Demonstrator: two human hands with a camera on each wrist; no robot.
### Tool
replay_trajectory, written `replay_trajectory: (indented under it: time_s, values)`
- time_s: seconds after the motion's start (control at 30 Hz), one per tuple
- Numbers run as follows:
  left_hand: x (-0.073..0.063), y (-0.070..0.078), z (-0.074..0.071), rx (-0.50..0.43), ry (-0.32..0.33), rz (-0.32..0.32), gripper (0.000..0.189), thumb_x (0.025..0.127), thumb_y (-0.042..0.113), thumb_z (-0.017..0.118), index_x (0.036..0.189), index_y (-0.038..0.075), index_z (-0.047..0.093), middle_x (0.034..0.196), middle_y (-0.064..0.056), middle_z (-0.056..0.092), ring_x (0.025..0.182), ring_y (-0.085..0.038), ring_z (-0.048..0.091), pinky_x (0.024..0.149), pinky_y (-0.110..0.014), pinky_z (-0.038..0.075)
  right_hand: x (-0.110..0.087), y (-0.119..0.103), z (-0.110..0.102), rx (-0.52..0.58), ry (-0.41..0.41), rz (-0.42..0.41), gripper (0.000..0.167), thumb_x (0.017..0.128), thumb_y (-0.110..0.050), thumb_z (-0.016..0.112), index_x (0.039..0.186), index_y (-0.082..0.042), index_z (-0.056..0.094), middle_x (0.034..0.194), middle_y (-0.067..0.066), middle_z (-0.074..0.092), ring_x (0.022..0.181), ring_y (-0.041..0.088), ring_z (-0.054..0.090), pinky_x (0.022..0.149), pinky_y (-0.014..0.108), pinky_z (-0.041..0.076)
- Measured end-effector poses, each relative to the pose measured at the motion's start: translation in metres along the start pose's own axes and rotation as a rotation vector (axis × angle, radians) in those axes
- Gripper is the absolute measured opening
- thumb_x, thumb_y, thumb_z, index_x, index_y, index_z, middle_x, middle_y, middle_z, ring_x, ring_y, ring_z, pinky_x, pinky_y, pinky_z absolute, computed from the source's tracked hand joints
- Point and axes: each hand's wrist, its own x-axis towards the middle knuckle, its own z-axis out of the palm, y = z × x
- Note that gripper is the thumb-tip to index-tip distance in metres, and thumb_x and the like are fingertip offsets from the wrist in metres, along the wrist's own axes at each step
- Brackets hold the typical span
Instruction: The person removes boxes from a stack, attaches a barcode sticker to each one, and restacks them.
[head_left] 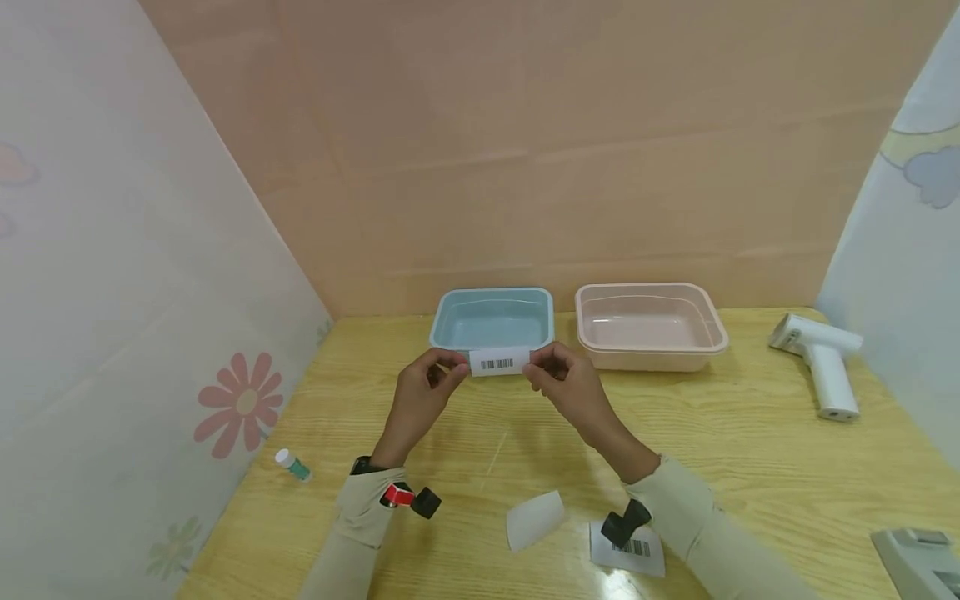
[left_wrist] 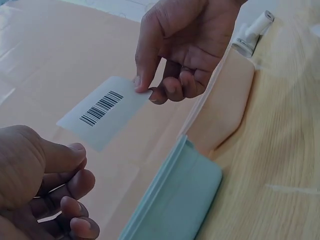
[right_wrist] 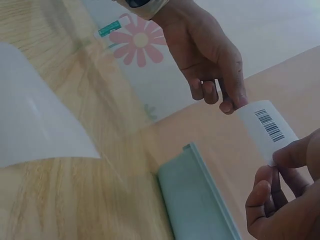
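A white barcode label point(head_left: 499, 361) is stretched between two hands, just in front of the light blue plastic tray point(head_left: 491, 295). My left hand point(head_left: 423, 396) pinches its left end between thumb and fingers. At the other end, my right hand point(head_left: 573, 392) pinches it the same way. In the right wrist view the label point(right_wrist: 267, 130) bows slightly, printed side showing. Below the hands on the table lie a blank curled white slip point(head_left: 535, 521) and another barcode label point(head_left: 641, 560), partly hidden by the right wrist camera.
A pink plastic tray point(head_left: 651, 360) stands right of the blue one, by the back wall. Farther right lies a white handheld scanner point(head_left: 828, 371). A grey device point(head_left: 918, 558) is cut off at the lower right. A small green tube with a white cap point(head_left: 292, 464) lies left.
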Motion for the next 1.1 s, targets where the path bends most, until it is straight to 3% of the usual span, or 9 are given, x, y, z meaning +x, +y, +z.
replay_trajectory:
  time_s: [0.33,0.63,0.73,1.1]
  values:
    - [0.007,-0.018,0.005,-0.02,-0.02,-0.038,0.016,0.101,0.027,0.063,0.105,0.013,0.069,0.094,-0.006,0.066,0.071,-0.02,0.052,0.057,-0.026,0.042,0.006,0.022,0.01,-0.045,0.028,0.062,0.018,0.095,-0.016,0.073,0.105,-0.002,0.067,0.097,0.014,0.064,0.076,0.024,0.061,0.06,0.025,0.049]
    - [0.007,-0.031,0.008,-0.002,-0.042,-0.071,0.015,0.099,0.025,0.067,0.105,0.011,0.066,0.099,-0.004,0.064,0.072,-0.021,0.054,0.056,-0.027,0.044,0.01,0.04,0.018,-0.047,0.033,0.094,0.016,0.095,-0.014,0.072,0.107,-0.003,0.067,0.099,0.011,0.067,0.076,0.021,0.064,0.062,0.028,0.053]
    - [0.009,-0.039,0.01,0.012,-0.042,-0.07,0.014,0.099,0.024,0.067,0.104,0.011,0.066,0.099,-0.004,0.064,0.072,-0.021,0.055,0.055,-0.027,0.045,0.01,0.037,0.021,-0.064,0.031,0.1,0.016,0.095,-0.013,0.072,0.107,-0.002,0.068,0.098,0.012,0.068,0.077,0.024,0.066,0.062,0.028,0.053]
    - [0.024,-0.067,0.022,0.121,0.034,-0.081,0.009,0.097,0.018,0.07,0.099,0.01,0.068,0.092,-0.002,0.065,0.069,-0.017,0.053,0.058,-0.028,0.044,0.024,0.062,0.024,-0.219,0.027,0.108,0.015,0.094,-0.021,0.074,0.104,-0.009,0.073,0.091,0.004,0.07,0.072,0.022,0.069,0.059,0.028,0.053]
